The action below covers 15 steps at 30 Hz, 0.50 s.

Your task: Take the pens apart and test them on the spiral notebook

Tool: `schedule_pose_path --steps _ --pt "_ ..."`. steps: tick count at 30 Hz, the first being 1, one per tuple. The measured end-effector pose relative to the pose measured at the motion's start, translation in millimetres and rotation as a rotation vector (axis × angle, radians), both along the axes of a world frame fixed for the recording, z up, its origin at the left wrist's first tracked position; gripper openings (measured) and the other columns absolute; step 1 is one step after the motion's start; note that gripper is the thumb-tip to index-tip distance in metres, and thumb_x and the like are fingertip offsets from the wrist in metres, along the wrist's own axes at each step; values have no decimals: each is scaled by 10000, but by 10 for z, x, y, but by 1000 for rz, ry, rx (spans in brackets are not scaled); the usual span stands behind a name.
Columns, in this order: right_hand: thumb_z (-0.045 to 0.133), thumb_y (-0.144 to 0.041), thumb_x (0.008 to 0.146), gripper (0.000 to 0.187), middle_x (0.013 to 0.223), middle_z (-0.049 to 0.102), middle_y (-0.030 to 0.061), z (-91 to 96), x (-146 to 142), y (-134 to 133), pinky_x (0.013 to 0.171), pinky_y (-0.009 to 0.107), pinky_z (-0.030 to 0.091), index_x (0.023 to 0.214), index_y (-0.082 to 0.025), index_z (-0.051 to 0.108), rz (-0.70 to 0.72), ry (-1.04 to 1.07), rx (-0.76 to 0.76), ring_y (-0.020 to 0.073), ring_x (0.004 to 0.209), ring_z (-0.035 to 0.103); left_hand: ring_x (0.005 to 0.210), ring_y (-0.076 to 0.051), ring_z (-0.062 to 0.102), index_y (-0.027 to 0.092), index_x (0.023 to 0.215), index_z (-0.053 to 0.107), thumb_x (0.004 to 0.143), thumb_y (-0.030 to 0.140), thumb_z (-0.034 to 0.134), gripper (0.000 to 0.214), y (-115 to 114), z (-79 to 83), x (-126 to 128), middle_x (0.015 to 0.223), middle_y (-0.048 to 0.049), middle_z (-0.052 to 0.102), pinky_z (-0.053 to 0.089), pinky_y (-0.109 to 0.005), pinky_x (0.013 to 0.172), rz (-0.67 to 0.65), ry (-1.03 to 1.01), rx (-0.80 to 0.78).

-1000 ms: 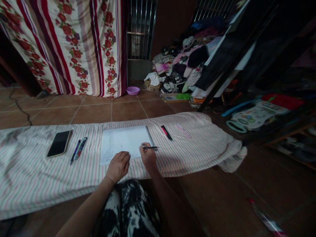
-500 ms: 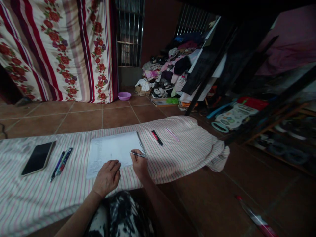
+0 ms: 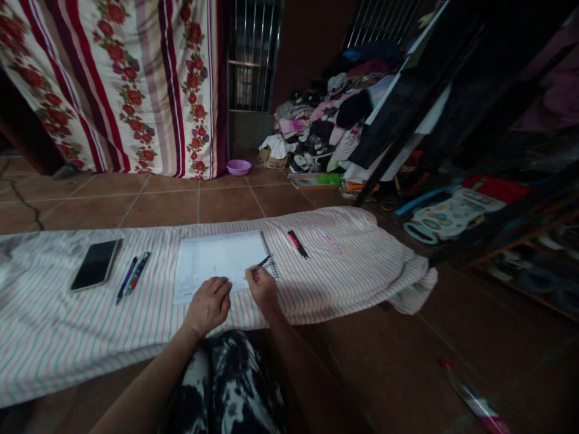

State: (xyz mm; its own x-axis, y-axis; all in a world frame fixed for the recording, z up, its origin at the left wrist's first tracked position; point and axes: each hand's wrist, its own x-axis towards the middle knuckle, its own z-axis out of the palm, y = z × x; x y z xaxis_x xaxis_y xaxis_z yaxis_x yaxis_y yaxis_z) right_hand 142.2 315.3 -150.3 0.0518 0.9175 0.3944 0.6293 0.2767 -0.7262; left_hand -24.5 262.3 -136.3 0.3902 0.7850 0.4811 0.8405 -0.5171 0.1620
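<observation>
A spiral notebook [image 3: 203, 256] lies open to a pale page on the striped cloth, its coil along the right edge. My right hand [image 3: 263, 288] grips a dark pen [image 3: 262, 263] over the page's lower right corner, the pen slanting up to the right. Flat on the notebook's lower edge rests my left hand [image 3: 210, 304], fingers stretched out and holding nothing. A few faint marks show on the page. Right of the notebook are a red and black pair of pens [image 3: 298, 245] and a thin pink pen [image 3: 328, 240].
The striped cloth [image 3: 353, 271] covers a low surface. To the left lie a phone [image 3: 96, 265] and several pens [image 3: 133, 277]. A purple basin [image 3: 239, 167] and a clothes pile [image 3: 330, 120] stand beyond on the tiles. A bottle [image 3: 474, 401] lies on the floor at lower right.
The camera view has shifted, so the scene sits further right and slightly higher. In my right hand the pen has tilted more upright. My left hand stays on the notebook's edge.
</observation>
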Motion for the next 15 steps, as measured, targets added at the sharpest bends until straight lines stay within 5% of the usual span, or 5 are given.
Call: schedule_pose_path --steps 15 --pt "413 -392 847 304 665 645 48 72 -7 -29 615 230 404 760 -172 603 38 -32 -42 158 635 596 873 -215 509 146 950 582 799 121 463 193 -43 21 17 925 -93 596 480 -369 775 -21 60 49"
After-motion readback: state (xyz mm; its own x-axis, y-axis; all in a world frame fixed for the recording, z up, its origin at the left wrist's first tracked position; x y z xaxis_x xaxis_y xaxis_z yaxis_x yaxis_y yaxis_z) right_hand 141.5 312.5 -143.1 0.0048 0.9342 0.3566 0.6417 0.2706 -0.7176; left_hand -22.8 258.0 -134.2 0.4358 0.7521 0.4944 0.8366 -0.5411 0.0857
